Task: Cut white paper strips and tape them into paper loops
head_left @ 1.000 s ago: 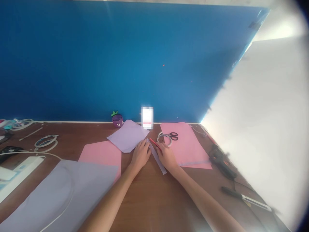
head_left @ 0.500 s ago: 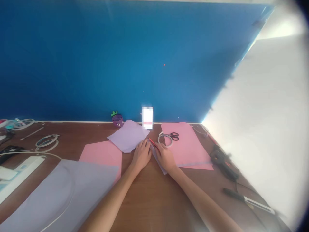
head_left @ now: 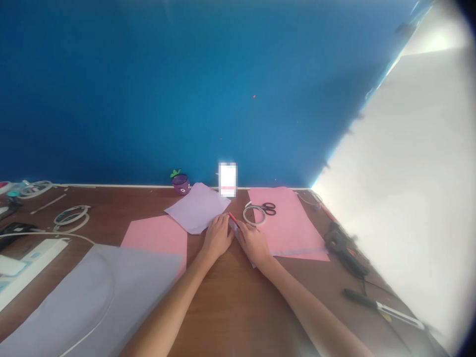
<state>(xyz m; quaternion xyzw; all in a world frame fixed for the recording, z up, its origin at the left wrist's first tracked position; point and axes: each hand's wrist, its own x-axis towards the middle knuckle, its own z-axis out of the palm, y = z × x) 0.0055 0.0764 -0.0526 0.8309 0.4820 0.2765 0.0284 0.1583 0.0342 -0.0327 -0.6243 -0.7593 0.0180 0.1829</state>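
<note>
My right hand [head_left: 253, 240] is closed round a slim red pen-like stick [head_left: 232, 217], whose far end points up and left. Under and between my hands lies a narrow lilac paper strip [head_left: 233, 224], mostly covered by the right hand. My left hand [head_left: 218, 235] has its fingers bent together at the strip's far left edge, holding it against the table; the fingertips are partly hidden. Just beyond the left fingers is a lilac paper sheet [head_left: 197, 210]. Close to the right hand, a white tape ring [head_left: 244, 214] and black-handled scissors [head_left: 269, 208] rest by pink paper [head_left: 290, 223].
A purple pot [head_left: 180, 184] and a blurred bright screen [head_left: 227, 179] stand by the blue wall. At left are a large lilac sheet [head_left: 100, 292] over pink paper [head_left: 156, 235], a power strip [head_left: 33, 265] and cables. On the right lie a glue gun [head_left: 345, 250] and a cutter knife [head_left: 397, 315].
Both hands stay nearly in place; the right hand has shifted very slightly left and covers more of the paper strip. The whole view has tilted a little.
</note>
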